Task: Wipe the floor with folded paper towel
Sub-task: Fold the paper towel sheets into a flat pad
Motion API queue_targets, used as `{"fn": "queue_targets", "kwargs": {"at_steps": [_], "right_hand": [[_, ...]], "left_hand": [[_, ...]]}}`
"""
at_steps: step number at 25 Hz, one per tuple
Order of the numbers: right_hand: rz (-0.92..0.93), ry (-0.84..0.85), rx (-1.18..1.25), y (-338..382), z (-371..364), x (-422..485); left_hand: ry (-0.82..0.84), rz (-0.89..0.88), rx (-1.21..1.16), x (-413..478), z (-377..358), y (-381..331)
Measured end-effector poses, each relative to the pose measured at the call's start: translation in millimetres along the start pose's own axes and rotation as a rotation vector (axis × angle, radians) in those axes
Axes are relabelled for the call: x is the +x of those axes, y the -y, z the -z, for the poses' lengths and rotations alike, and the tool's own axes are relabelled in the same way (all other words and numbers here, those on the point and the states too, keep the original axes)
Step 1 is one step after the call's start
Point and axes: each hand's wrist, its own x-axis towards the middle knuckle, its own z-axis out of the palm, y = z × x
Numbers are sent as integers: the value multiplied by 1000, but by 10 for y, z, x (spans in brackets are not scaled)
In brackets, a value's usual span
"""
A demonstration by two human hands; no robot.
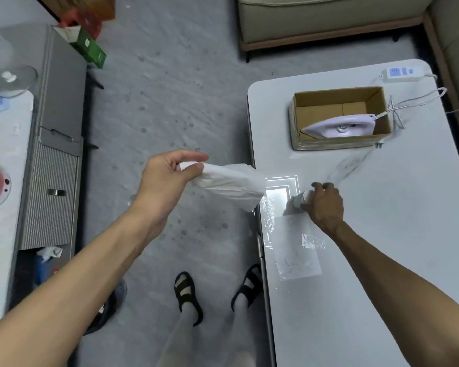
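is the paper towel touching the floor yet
No, the left hand holds the paper towel in the air, well above the floor.

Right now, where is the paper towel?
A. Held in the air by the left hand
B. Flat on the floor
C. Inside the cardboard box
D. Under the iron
A: the left hand pinches the paper towel between its fingers, above the floor beside the table's edge.

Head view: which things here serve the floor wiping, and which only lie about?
For the job:
crumpled white paper towel, pinched in the left hand
grey speckled floor

Lying about:
pale lilac iron in the open brown cardboard box
white power strip
green carton
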Motion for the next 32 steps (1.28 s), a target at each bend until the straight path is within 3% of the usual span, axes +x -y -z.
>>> {"fn": "queue_targets", "kwargs": {"at_steps": [2, 4, 6, 10, 14, 17, 21, 23, 26, 29, 32], "right_hand": [[73, -35, 405, 370, 304, -225], [159, 249, 928, 841, 678, -637], [303, 462, 1126, 1191, 948, -1073], [461, 328, 1098, 1733, 1398, -1735], [440, 331, 1202, 2166, 1712, -2148], [257, 437, 1409, 2541, 1889, -2369], [-38, 523, 1561, 2962, 2083, -2490], [-72, 556, 1591, 3071, 2114, -2518], [85, 588, 1431, 3120, 2092, -2613], [172, 395, 1183, 3104, 1992, -2697], [257, 239, 1141, 3096, 1922, -2737]], "left_hand": [[14, 28, -66, -36, 62, -90], [37, 66, -127, -92, 146, -187], [57, 105, -201, -184, 302, -299], [102, 140, -407, -403, 806, -494], [87, 140, -478, -593, 1391, -658], [97, 124, -460, -744, 1796, -642], [411, 148, -402, -1003, 1968, -402], [274, 108, -390, -1032, 2026, -332], [28, 4, -275, -979, 2169, -292], [-55, -58, -167, -940, 2280, -249], [-17, -18, -30, -924, 2335, -223]]}}
